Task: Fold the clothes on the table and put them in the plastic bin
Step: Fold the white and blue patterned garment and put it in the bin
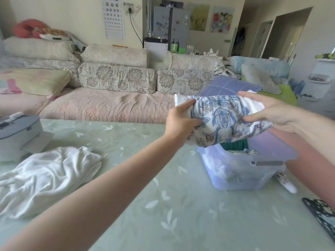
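Note:
A folded white garment with a blue print point(220, 116) hangs in the air just above the clear plastic bin point(241, 172) on the right of the table. My left hand point(181, 120) grips its left end and my right hand point(268, 110) grips its right end. Folded clothes lie inside the bin, with a dark green piece point(233, 144) showing under the held bundle. A crumpled white garment point(45, 176) lies unfolded on the table at the left.
The table point(172, 205) has a pale green leaf-patterned cover. A grey box point(18, 131) stands at its far left edge. A white tagged object point(286, 182) lies right of the bin, a dark patterned item point(322, 216) at the right edge. A sofa point(112, 91) runs behind.

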{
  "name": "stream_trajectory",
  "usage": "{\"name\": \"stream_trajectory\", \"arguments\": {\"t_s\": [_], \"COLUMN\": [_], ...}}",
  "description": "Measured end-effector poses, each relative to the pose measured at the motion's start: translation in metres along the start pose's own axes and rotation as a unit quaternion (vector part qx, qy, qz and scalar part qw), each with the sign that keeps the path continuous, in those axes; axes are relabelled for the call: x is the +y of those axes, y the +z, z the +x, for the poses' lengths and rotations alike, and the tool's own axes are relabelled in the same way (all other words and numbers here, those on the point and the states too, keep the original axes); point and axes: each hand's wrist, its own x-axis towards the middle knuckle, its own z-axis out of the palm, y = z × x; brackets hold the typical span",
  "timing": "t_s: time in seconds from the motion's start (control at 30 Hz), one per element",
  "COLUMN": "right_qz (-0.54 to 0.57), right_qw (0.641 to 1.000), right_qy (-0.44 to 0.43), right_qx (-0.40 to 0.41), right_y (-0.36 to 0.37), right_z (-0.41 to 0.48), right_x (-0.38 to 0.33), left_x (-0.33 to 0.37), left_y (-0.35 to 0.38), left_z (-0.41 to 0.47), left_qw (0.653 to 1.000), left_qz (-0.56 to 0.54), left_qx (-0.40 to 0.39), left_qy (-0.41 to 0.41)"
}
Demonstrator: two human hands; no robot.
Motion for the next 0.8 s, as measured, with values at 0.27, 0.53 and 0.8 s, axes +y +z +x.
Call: {"name": "stream_trajectory", "arguments": {"t_s": [0.27,0.53,0.8], "right_qz": [-0.07,-0.148,-0.384], "right_qw": [0.991,0.965,0.868], "right_qy": [0.117,0.198,0.245], "right_qx": [0.008,-0.089,-0.199], "right_y": [-0.064,-0.045,-0.045], "right_z": [0.053,0.062,0.071], "right_x": [0.088,0.19,0.199], "left_x": [-0.046,-0.091,-0.113], "left_y": [0.116,0.173,0.197], "left_z": [0.076,0.091,0.097], "left_qw": [0.993,0.918,0.582], "left_qz": [0.089,0.357,0.738], "left_qx": [-0.046,-0.145,-0.335], "left_qy": [-0.057,-0.098,-0.055]}}
